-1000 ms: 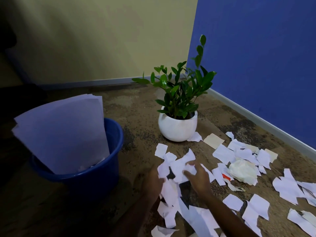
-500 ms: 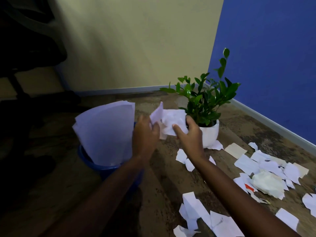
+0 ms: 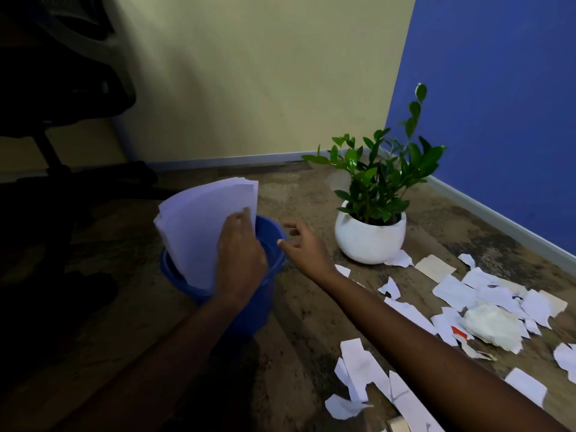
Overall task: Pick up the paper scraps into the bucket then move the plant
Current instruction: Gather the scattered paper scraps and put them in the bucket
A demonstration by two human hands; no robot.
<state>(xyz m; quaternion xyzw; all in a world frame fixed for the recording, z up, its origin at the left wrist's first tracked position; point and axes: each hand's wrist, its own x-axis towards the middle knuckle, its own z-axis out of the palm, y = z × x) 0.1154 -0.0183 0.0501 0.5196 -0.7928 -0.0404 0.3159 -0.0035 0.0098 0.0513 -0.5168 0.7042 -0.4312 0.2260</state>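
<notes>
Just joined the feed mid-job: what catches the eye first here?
A blue bucket at centre-left with white sheets standing in it, the left hand against them and the right hand open beside the rim. Right of it, a plant in a white pot, and torn paper scraps strewn over the floor.

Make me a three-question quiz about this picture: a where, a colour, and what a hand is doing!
1. Where do the big paper sheets stand? A) in the bucket B) on a shelf C) on a table
2. What colour is the plant's pot? A) red B) white C) black
3. What is the right hand doing? A) holding a scrap B) gripping the pot C) open, holding nothing
Answers: 1 A, they stick up out of it; 2 B, the round pot is white; 3 C, its fingers are spread, empty.
</notes>
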